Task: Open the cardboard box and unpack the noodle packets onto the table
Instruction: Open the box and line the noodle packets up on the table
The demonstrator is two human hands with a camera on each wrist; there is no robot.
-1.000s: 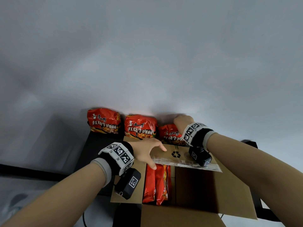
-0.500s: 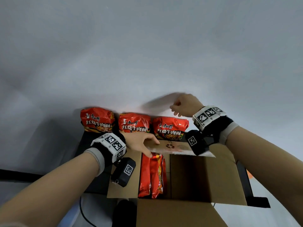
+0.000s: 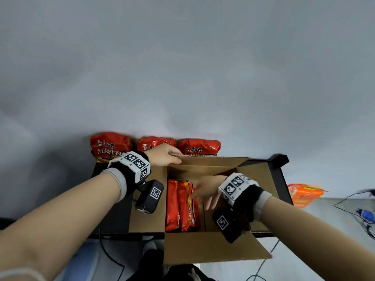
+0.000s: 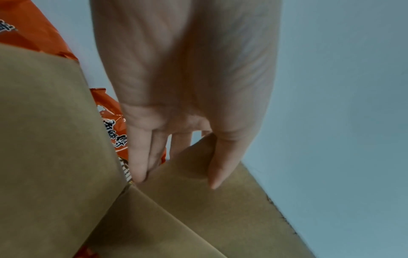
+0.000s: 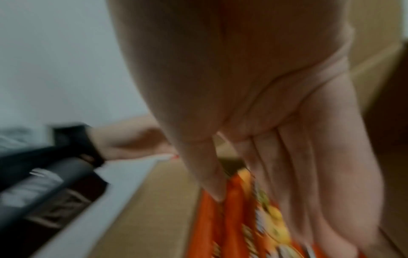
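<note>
Beneath the right hand (image 3: 205, 191), inside the open cardboard box (image 3: 213, 252), the remaining noodle packets (image 3: 179, 205) stand on edge in a tight red row against the box's left wall. That hand reaches down into the box with fingers (image 5: 293, 174) extended and only loosely spread, thumb apart from them; its fingertips lie at the top edge of the nearest packet, but the right wrist view is blurred, so whether they touch it cannot be told, and nothing is gripped. Forward of it and to the left, the left hand (image 3: 164, 156) pinches the box's far flap (image 4: 220, 200): the thumb (image 4: 220, 167) lies on the flap's inner face while the fingers (image 4: 139, 157) reach down behind it. Just beyond the left hand, three unpacked noodle packets lie side by side on the black table (image 3: 113, 216) against the pale wall (image 3: 182, 67): the left packet (image 3: 110, 146), the middle packet (image 3: 154, 144) partly hidden by the hand, and the right packet (image 3: 199, 148). Well to the right of the right hand, off the table, lies an orange package (image 3: 303, 194), with cables (image 3: 353, 201) beside it.
</note>
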